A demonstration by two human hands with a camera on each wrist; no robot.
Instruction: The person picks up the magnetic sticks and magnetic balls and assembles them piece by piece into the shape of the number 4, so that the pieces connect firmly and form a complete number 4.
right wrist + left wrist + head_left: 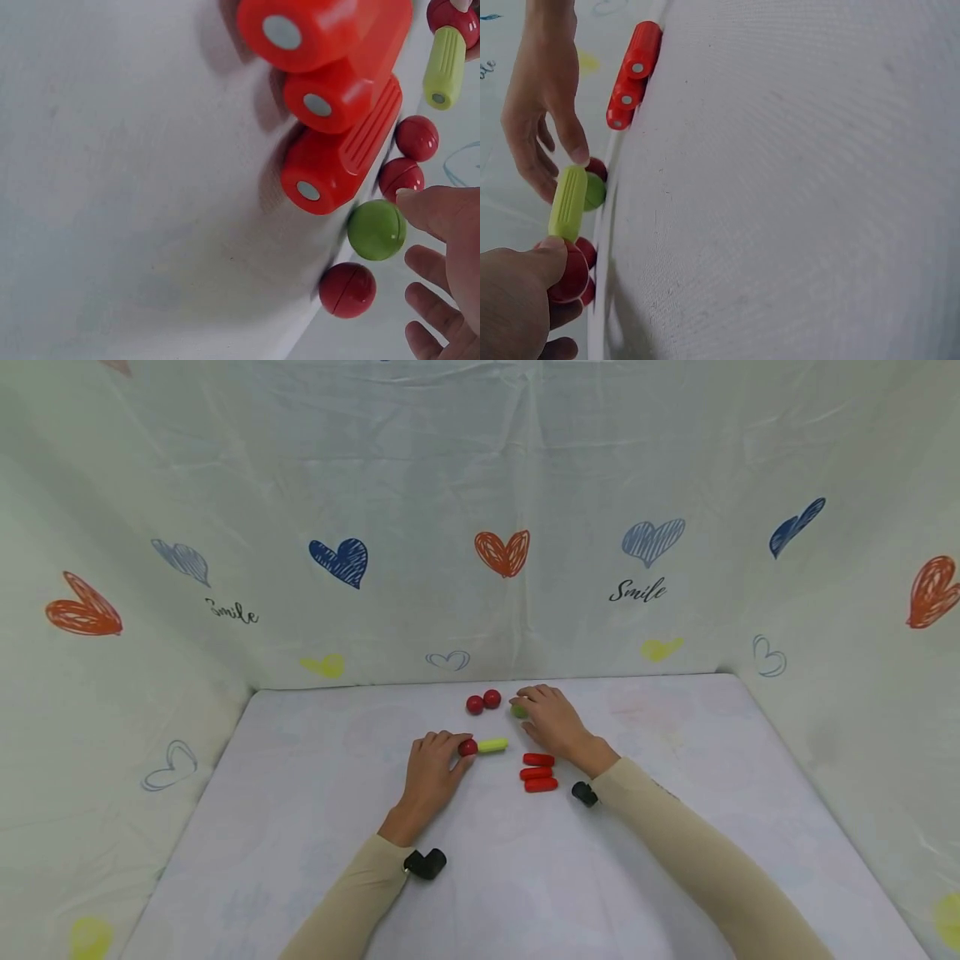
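My left hand (pixel 435 772) pinches a red ball (pixel 571 276) between thumb and fingers. A ribbed yellow-green magnetic stick (pixel 492 746) extends from that ball, its far end bearing a small grey disc in the right wrist view. Over a green ball (pixel 376 229), my right hand (pixel 553 718) hovers with thumb and fingers spread around it; in the right wrist view a gap shows between fingers and ball. Two red balls (pixel 483 702) lie just left of the green one. Another red ball (pixel 347 289) appears beyond it in the right wrist view, hidden in the head view.
Several red sticks (pixel 539 773) lie side by side near the right forearm, grey discs in their ends. The white table (pixel 315 793) meets a hanging sheet (pixel 405 610) printed with hearts at its back edge. Black wrist cameras (pixel 425 864) sit on both sleeves.
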